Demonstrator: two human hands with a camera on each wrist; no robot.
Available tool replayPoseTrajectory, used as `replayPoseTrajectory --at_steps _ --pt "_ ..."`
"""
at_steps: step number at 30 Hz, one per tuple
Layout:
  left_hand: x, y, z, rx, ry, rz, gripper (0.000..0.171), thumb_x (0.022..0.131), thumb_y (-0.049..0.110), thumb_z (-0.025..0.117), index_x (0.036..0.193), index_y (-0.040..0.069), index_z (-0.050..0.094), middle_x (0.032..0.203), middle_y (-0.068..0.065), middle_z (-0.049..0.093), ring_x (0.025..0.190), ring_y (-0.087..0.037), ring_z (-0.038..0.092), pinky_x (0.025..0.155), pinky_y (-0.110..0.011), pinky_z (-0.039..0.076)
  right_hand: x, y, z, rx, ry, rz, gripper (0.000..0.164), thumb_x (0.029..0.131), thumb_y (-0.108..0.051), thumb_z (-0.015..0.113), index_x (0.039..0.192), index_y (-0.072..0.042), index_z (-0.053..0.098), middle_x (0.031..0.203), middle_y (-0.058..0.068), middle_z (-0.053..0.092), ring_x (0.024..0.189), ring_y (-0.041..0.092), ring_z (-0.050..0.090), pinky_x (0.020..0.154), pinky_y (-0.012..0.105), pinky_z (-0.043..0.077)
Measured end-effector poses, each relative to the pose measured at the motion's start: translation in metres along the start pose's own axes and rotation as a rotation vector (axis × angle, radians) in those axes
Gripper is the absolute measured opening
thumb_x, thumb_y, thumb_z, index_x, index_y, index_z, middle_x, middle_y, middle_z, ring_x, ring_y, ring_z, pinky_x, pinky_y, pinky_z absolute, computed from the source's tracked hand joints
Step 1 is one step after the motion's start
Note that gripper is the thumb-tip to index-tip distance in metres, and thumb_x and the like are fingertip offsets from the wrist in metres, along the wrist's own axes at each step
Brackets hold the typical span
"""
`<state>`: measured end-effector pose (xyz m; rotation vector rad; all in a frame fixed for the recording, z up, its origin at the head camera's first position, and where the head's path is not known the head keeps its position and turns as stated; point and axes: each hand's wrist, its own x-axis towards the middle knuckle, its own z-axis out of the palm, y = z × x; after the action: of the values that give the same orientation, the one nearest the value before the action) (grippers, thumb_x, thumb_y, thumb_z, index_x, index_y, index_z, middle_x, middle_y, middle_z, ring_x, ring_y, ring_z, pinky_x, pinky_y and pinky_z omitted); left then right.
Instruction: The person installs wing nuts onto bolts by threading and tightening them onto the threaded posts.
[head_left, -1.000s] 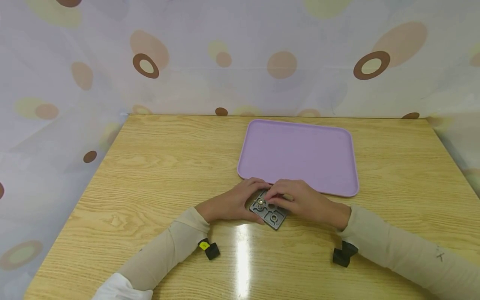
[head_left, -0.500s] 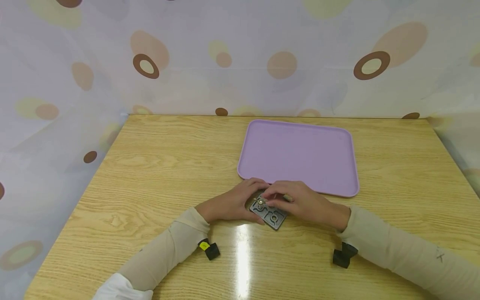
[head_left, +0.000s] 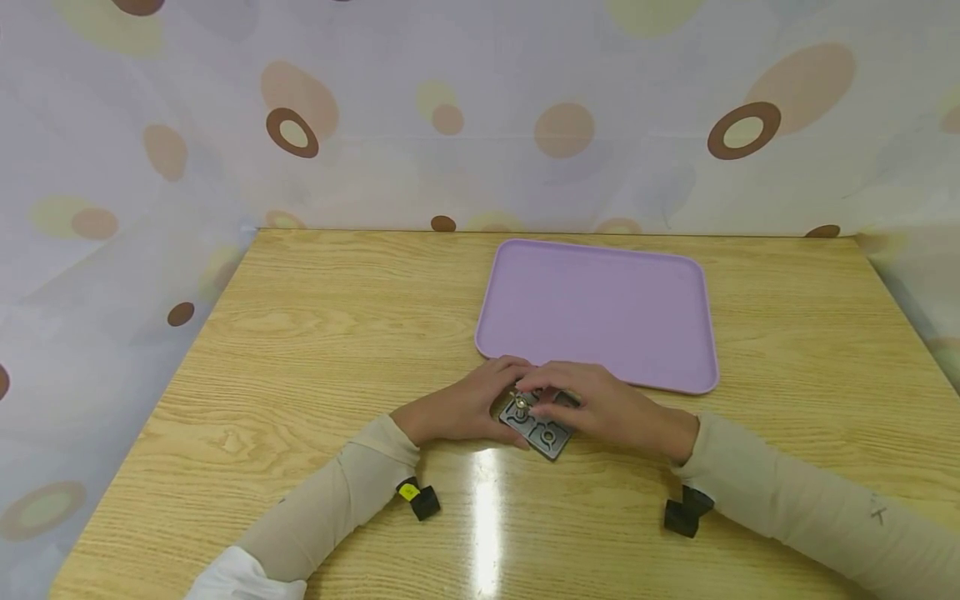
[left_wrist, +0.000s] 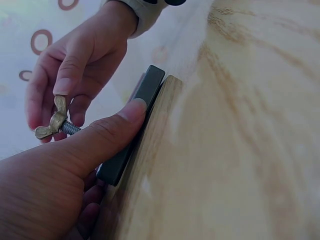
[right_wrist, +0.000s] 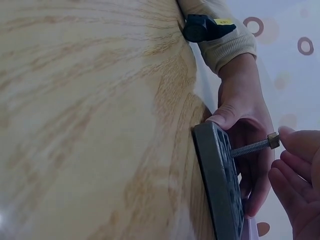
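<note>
A grey metal plate (head_left: 551,442) with raised ring-shaped fittings lies on the table in front of the tray. My left hand (head_left: 467,408) grips it along its left side, thumb (left_wrist: 132,110) on the near edge and fingers around the far side. From the plate rises a threaded bolt (right_wrist: 250,148) with a brass wing nut (left_wrist: 58,120) at its top end. The right hand (head_left: 600,404) curls around this wing nut; its thumb tip meets one wing in the left wrist view, with the other fingers bent behind. Part of the plate is hidden under the right hand.
A purple tray (head_left: 600,308) sits just behind the hands on the wooden table (head_left: 337,300). Black wrist camera mounts (head_left: 682,512) hang below both sleeves. A spotted cloth backdrop (head_left: 480,108) rises behind the table's far edge.
My right fingers have shifted slightly left around the wing nut, the index finger reaching farther past it. The left hand and the plate have stayed in place.
</note>
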<state>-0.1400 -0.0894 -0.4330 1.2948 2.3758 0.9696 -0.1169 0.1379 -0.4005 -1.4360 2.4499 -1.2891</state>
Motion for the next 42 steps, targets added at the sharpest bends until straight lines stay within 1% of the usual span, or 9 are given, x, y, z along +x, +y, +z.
replayPoseTrajectory --at_steps 4,11,18,22,29,34,42 --pt "-0.0004 -0.0001 0.0 0.008 0.008 0.016 0.085 0.07 0.047 0.078 0.137 0.013 0.039 0.135 -0.002 0.036 0.124 -0.011 0.031 0.105 -0.026 0.027 -0.0001 -0.0004 0.0004 -0.025 -0.01 0.011 0.039 0.085 -0.014 0.067 0.123 -0.008 0.059 0.121 -0.002 0.059 0.106 0.014 0.056 0.089 0.031 0.047" --pt "0.0004 -0.0006 0.0004 0.006 0.011 0.024 0.083 0.071 0.045 0.078 0.137 0.013 0.039 0.135 0.0 0.036 0.122 -0.01 0.032 0.104 -0.026 0.029 0.0011 -0.0019 0.001 -0.021 -0.02 0.013 0.041 0.086 -0.016 0.067 0.125 -0.007 0.057 0.123 0.0 0.057 0.106 0.015 0.056 0.087 0.032 0.048" --pt "0.001 0.0014 -0.0006 0.005 0.007 0.019 0.084 0.071 0.045 0.078 0.137 0.013 0.039 0.135 -0.002 0.036 0.123 -0.011 0.032 0.104 -0.026 0.028 0.0025 -0.0034 0.0019 -0.015 -0.025 0.015 0.04 0.087 -0.016 0.066 0.125 -0.007 0.057 0.125 -0.001 0.056 0.114 0.016 0.052 0.092 0.032 0.045" --pt "0.0016 0.0014 -0.0005 0.018 0.009 0.02 0.083 0.07 0.044 0.079 0.137 0.013 0.039 0.136 -0.002 0.036 0.124 -0.011 0.032 0.105 -0.026 0.027 0.0032 -0.0034 0.002 -0.012 -0.027 0.019 0.039 0.087 -0.018 0.066 0.124 -0.007 0.058 0.125 0.0 0.056 0.114 0.016 0.052 0.092 0.032 0.045" --pt "0.0027 0.0021 -0.0011 0.025 0.006 0.016 0.084 0.07 0.046 0.078 0.136 0.012 0.039 0.136 -0.003 0.036 0.125 -0.012 0.031 0.105 -0.027 0.027 0.0037 -0.0029 0.0001 -0.02 -0.046 0.052 0.038 0.088 -0.023 0.064 0.123 -0.008 0.059 0.125 -0.002 0.055 0.117 0.014 0.049 0.094 0.032 0.044" --pt "0.0029 0.0014 -0.0005 0.027 0.001 0.011 0.084 0.07 0.047 0.078 0.136 0.013 0.039 0.137 -0.003 0.036 0.125 -0.012 0.032 0.105 -0.027 0.027 0.0025 -0.0023 -0.0001 -0.04 -0.03 0.048 0.036 0.087 -0.023 0.066 0.12 -0.009 0.061 0.122 -0.004 0.056 0.115 0.014 0.051 0.093 0.032 0.045" --pt "0.0026 0.0002 -0.0004 0.031 0.003 0.01 0.084 0.071 0.049 0.076 0.137 0.014 0.039 0.136 -0.001 0.036 0.124 -0.011 0.032 0.104 -0.027 0.029 0.0011 -0.0028 -0.0019 -0.065 -0.023 0.043 0.034 0.086 -0.019 0.067 0.118 -0.009 0.062 0.12 -0.003 0.057 0.111 0.013 0.052 0.09 0.033 0.046"
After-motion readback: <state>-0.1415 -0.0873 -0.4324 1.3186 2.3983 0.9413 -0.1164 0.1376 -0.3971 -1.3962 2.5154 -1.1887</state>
